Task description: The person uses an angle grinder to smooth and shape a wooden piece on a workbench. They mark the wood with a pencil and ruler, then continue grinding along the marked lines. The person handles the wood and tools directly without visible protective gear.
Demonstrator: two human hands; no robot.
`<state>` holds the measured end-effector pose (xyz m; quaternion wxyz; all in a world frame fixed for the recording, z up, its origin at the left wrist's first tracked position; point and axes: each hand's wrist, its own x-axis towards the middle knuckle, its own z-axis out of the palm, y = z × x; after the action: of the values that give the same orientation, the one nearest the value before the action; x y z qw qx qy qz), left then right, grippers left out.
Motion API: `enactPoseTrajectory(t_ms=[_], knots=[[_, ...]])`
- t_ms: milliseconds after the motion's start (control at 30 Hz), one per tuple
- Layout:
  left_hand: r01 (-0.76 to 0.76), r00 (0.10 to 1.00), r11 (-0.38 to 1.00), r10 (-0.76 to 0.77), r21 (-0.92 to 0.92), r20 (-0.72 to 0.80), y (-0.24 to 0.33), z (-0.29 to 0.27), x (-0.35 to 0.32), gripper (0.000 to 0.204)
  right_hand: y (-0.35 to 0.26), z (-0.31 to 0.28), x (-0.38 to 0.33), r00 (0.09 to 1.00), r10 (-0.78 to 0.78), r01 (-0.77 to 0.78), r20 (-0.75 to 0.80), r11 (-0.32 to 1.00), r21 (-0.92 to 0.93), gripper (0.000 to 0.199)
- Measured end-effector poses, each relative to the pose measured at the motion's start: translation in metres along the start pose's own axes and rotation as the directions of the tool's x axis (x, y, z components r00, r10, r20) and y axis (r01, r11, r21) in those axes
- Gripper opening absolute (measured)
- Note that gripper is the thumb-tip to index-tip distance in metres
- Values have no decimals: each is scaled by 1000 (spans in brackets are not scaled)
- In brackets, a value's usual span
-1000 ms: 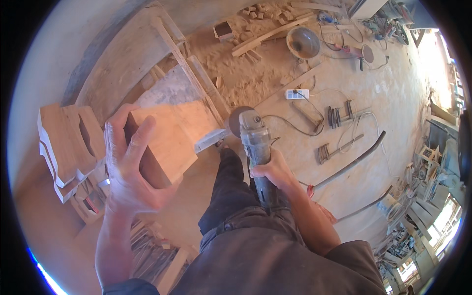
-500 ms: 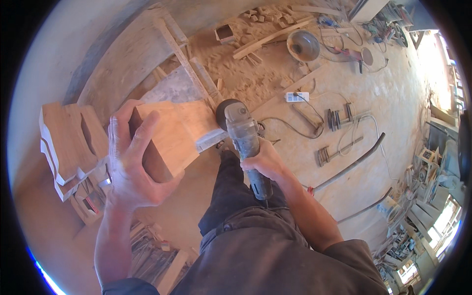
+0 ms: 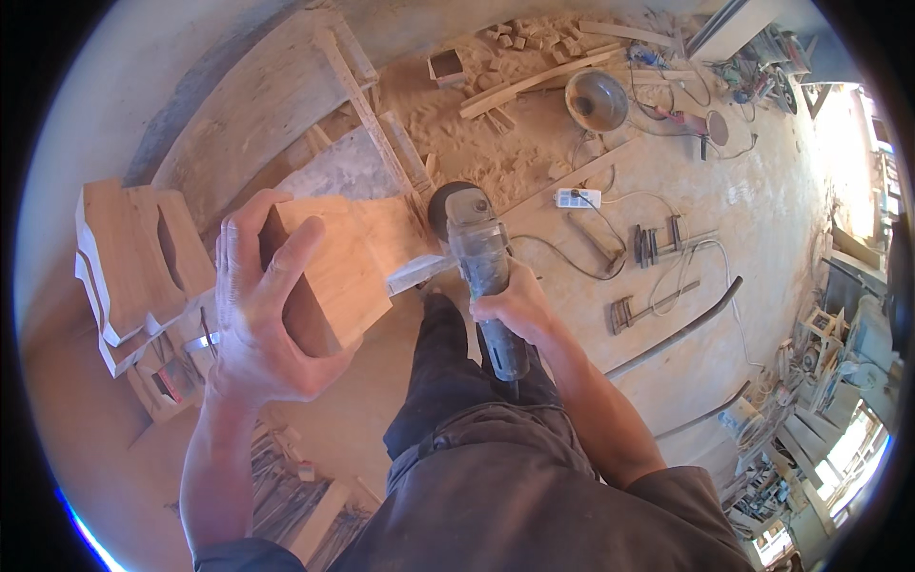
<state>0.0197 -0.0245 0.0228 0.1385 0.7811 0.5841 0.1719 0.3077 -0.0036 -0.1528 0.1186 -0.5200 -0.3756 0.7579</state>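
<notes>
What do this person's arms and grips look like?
The left grip and right grip are bare, with no gloves; the left shows fingers with rounded tips. The left forearm and right forearm are uncovered too. The right sleeve is short and dark brownish grey. The left sleeve is dark, mostly out of view.
</notes>
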Motion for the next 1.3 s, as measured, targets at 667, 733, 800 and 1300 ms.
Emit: enactPoseTrajectory(t_ms=[667, 733, 800, 1300], knots=[[16, 996, 997, -23, -81, -85, -46, -8, -71, 115, -23, 8, 8, 996, 3, -27, -89, 964, -263, 47], [44, 994, 998, -49, -53, -95, -59, -8, -101, 120, -19, 9, 6, 991, -5, -27, -131, 969, -245, 47], [75, 994, 997, -78, -33, -71, -78, -6, -135, 123, -4, 9, 3, 987, -29, -1, -156, 983, -185, 46], [209, 927, 944, -275, -256, -256, -171, 130, -298, 128, 23, 68, -74, 935, -14, 8, -354, 1000, -17, 41]])
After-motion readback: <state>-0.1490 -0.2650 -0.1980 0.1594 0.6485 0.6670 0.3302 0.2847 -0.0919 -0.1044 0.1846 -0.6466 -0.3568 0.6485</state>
